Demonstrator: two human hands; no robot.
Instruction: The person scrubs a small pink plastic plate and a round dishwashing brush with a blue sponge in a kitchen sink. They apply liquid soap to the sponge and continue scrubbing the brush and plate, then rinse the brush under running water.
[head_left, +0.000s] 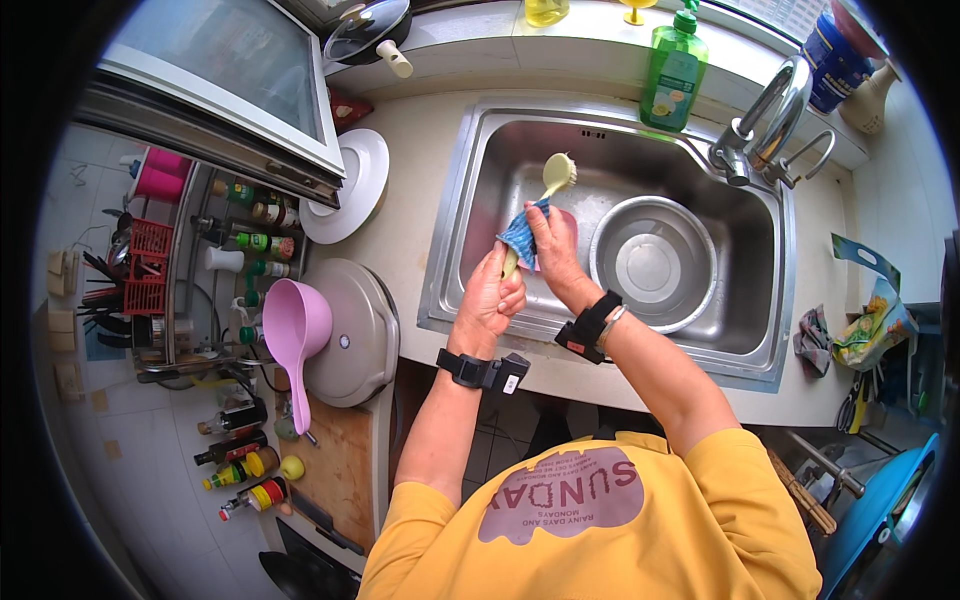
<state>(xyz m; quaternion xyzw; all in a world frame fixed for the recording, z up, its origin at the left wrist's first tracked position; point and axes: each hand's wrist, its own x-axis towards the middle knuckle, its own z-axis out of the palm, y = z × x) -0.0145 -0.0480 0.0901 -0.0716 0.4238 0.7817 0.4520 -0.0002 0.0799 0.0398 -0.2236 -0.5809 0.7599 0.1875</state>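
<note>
My left hand (491, 294) grips the lower handle of a pale yellow-green scrub brush (559, 172), whose round head points away from me over the sink. My right hand (553, 244) holds a blue cloth (520, 232) wrapped around the brush handle. Under the right hand, a pink item (568, 225) shows in part; what it is I cannot tell. To the right of my hands, a round metal basin (651, 264) with what looks like water in it sits in the stainless steel sink (750, 300).
A chrome faucet (772, 112) and a green pump bottle (675, 79) stand behind the sink. At the left are white plates (364, 180), a pink ladle (296, 322) on a round lid (352, 337), and an open window sash (225, 82). A crumpled rag (812, 341) lies at right.
</note>
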